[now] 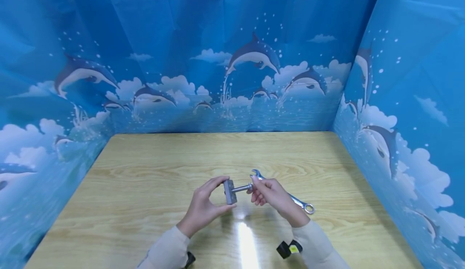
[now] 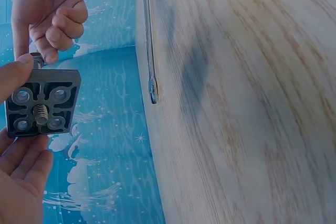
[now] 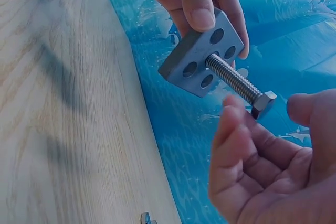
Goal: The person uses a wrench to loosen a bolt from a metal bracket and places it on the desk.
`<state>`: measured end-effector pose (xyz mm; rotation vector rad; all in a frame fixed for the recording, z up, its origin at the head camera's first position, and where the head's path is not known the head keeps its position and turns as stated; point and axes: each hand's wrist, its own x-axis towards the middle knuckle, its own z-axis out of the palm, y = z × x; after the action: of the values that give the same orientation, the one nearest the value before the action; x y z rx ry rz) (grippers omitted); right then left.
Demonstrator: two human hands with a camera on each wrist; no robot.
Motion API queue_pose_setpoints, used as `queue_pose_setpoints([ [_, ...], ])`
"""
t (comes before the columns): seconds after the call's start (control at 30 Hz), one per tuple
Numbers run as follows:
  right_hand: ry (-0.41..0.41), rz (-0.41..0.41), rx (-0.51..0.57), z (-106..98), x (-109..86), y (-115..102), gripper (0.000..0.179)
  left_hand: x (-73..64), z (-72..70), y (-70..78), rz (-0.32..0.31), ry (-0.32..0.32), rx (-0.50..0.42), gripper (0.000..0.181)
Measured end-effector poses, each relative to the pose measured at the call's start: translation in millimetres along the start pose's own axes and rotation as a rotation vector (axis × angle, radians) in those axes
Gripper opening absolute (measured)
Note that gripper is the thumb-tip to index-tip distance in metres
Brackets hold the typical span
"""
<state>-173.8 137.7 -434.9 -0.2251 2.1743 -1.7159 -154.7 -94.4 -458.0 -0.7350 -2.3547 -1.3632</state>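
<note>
My left hand (image 1: 206, 206) holds a small grey metal plate (image 1: 230, 192) by its edges, thumb and fingers at opposite sides. Round holes pierce the plate (image 3: 181, 69) near its corners, and its back is ribbed. A hex bolt (image 3: 233, 80) runs through its centre, the threaded tip showing on the ribbed side in the left wrist view. At the bolt's head, my right hand (image 1: 272, 196) has its fingers curled round; in the right wrist view the thumb stands a little apart from the head. A combination wrench (image 1: 299, 201) lies on the table, partly hidden behind the right hand.
The wood-grain table (image 1: 152, 168) stretches out around both hands, with a bright reflection near its front. Blue dolphin-print sheeting (image 1: 174, 59) hangs behind it and along the sides. A black strap device (image 1: 289, 249) sits at the right wrist.
</note>
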Motion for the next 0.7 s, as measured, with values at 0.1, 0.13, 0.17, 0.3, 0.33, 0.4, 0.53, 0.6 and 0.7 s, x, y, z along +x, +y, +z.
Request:
queue_pose_setpoints([
  [0.1,0.004,-0.003,0.006,0.9,0.2,-1.0,0.056,-0.1,-0.2,0.1,-0.003,-0.002,0.001,0.075],
  [0.13,0.011,-0.004,0.004,1.0,0.4,-1.2,0.054,-0.1,-0.2,0.0,-0.002,-0.003,0.001,0.075],
  [0.17,0.018,-0.01,-0.002,1.1,0.2,-1.8,0.05,0.0,-0.2,0.0,-0.002,-0.004,0.0,0.075],
  [0.3,0.04,-0.044,-0.04,0.5,-2.0,-4.2,0.036,-0.3,0.2,-0.7,0.004,-0.004,-0.005,0.075],
  [0.33,0.042,-0.059,-0.052,0.3,-2.5,-4.4,0.034,-0.4,0.2,-0.8,0.002,-0.004,-0.012,0.075],
  [0.4,0.046,-0.098,-0.071,0.1,-3.7,-4.6,0.032,-0.6,0.4,-1.0,-0.004,-0.006,-0.03,0.075],
  [0.53,0.048,-0.199,-0.098,-0.1,-5.3,-3.9,0.032,-0.5,0.2,-0.8,-0.047,-0.015,-0.087,0.076],
  [0.6,0.043,-0.25,-0.101,-0.5,-5.5,-3.5,0.031,-0.5,0.0,-0.5,-0.084,-0.017,-0.122,0.077],
  [0.7,0.025,-0.309,-0.09,-1.2,-5.1,-2.1,0.03,-0.1,-0.3,0.4,-0.144,-0.015,-0.171,0.077],
])
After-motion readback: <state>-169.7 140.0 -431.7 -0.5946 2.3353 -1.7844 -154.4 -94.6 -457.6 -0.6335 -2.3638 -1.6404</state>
